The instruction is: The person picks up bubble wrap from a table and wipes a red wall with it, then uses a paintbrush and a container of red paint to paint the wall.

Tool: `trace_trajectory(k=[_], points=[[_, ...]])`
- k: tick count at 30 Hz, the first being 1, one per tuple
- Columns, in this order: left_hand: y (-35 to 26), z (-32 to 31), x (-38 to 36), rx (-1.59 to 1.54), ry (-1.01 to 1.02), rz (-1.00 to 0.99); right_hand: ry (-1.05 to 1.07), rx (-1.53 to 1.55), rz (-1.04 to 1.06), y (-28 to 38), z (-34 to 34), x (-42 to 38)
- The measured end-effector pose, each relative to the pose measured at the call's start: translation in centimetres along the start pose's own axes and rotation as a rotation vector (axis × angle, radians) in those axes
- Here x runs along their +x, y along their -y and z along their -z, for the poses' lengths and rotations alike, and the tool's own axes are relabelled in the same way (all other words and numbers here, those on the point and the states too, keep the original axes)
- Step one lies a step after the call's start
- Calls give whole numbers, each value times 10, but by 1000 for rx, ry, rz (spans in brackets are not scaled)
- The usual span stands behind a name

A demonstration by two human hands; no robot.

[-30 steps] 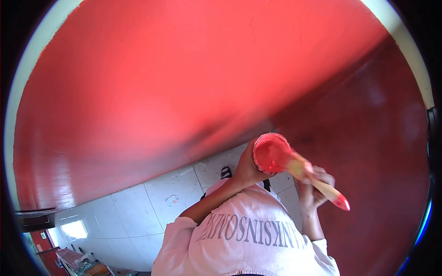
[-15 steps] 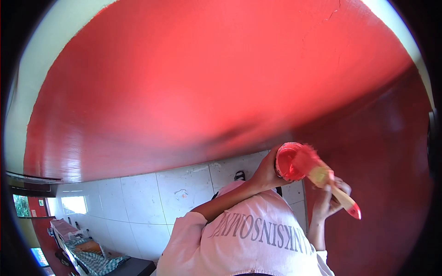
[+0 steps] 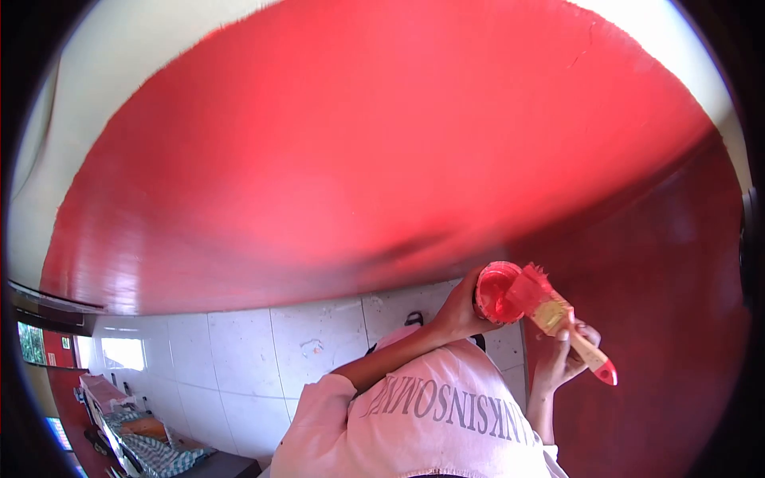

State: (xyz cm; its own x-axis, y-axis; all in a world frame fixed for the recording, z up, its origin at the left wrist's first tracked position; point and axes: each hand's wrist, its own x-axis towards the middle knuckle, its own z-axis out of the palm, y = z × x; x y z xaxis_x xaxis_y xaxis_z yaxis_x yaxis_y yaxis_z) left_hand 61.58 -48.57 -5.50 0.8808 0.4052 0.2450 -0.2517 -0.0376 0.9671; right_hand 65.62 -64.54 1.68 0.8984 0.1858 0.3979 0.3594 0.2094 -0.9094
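A small round container of red paint is gripped from its left side by my left hand. My right hand holds a paintbrush by its wooden handle, which has a red tip. The brush's bristles, coated red, are at the container's right rim; whether they touch it I cannot tell. Bristles point up and left, handle down and right. Beyond both hands rises a wall painted red, with a pale band along its top edge.
Light tiles cover the floor at the wall's foot. At the lower left stands furniture with a checkered cloth and a dark surface. A darker red wall section is at the right.
The container and brush have shifted slightly down in view. More of the pale band shows above the red wall as the view tilts.
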Motion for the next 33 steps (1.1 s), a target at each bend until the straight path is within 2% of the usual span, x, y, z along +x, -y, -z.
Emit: trace_trajectory(k=[2,3,4,6,7,8,10,11,14,15,18,22,23,26,27,30,31,33], points=[[12,-3,-2,-75,20,51,181,-311,3,-24,15,-6],[26,-7,-5,-286,30,141,204,-328,16,-32,20,-11],[51,-10,-5,-496,38,234,87,-181,6,-24,15,-7],[50,-10,-1,-455,32,218,-134,113,-22,4,0,-5],[27,-5,0,-204,19,106,-149,182,2,4,-3,-3],[9,0,0,49,13,-15,-12,22,18,-5,2,-5],[-1,1,-1,164,56,-48,247,-309,48,-26,14,-8],[-2,1,-1,217,70,-64,171,-261,19,-27,13,-12],[-6,3,2,184,75,-46,-157,119,-14,3,-4,-7],[-10,2,5,161,36,-50,-134,135,42,-4,-3,-6],[-1,3,1,117,21,-95,261,-273,48,-38,14,-11],[3,5,4,32,10,-58,-129,161,-29,-2,-10,1],[3,6,3,21,5,-29,-83,58,19,-11,-9,1],[-1,8,-1,64,-21,-52,159,-188,-110,-32,9,-3],[-2,7,-1,92,-35,-75,20,7,-131,-34,7,-3],[1,7,-6,57,-110,-77,-194,94,18,-25,-12,2],[-7,10,-5,50,-71,-35,-17,-96,-33,-29,-7,0],[-3,13,-9,111,-76,-52,-15,-74,-65,-35,-8,-5]])
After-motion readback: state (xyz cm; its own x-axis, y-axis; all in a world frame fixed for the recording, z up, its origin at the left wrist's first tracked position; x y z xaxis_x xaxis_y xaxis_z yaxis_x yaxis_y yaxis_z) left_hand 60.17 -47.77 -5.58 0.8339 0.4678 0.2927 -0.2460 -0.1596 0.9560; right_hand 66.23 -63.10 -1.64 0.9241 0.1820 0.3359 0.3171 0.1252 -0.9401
